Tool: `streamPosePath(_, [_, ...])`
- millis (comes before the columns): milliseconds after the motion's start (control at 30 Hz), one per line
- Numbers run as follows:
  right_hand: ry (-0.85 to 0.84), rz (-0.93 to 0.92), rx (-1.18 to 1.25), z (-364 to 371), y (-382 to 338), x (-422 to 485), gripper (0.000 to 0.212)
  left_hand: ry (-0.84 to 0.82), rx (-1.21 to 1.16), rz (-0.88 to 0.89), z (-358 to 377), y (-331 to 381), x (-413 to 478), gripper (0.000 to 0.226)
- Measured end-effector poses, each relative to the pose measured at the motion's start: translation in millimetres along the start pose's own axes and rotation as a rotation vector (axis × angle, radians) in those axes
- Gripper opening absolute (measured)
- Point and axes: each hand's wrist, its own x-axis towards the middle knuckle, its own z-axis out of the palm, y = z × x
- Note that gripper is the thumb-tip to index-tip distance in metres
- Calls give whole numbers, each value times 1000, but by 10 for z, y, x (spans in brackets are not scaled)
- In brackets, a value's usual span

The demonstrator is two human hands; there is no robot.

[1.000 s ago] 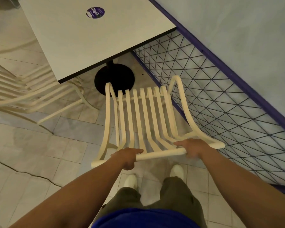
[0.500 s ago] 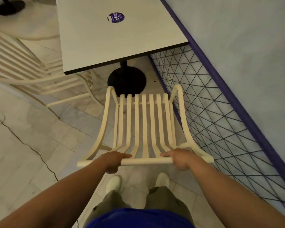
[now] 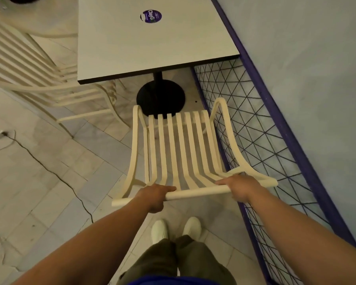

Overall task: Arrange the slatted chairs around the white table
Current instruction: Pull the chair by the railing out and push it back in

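Observation:
A cream slatted chair [image 3: 179,149] stands in front of me, its seat pointing at the white table [image 3: 132,46]. Both hands grip its top back rail: my left hand [image 3: 155,195] near the left end, my right hand [image 3: 239,187] near the right end. The chair's front edge sits just short of the table's black round base [image 3: 160,97]. A second slatted chair [image 3: 39,79] stands at the table's left side, partly tucked under the top.
A black wire mesh fence with a purple frame [image 3: 275,124] runs along the right, close to the chair's right armrest, with a pale wall beyond. The tiled floor has a crack [image 3: 56,175] at left. A purple sticker [image 3: 151,16] sits on the tabletop.
The chair has turned from angled to square with the table's near edge. The table and the second chair have shifted right and nearer in view.

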Motion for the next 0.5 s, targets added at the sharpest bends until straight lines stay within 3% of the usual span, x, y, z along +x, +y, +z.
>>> streamPosePath(167, [64,48,29,85,93,9,74,-44,-55,-23,-10,7,50,76])
streamPosePath(500, [-71,-59,-14,-55,236,219,83,-13,-7,-53,-9,52,90,79])
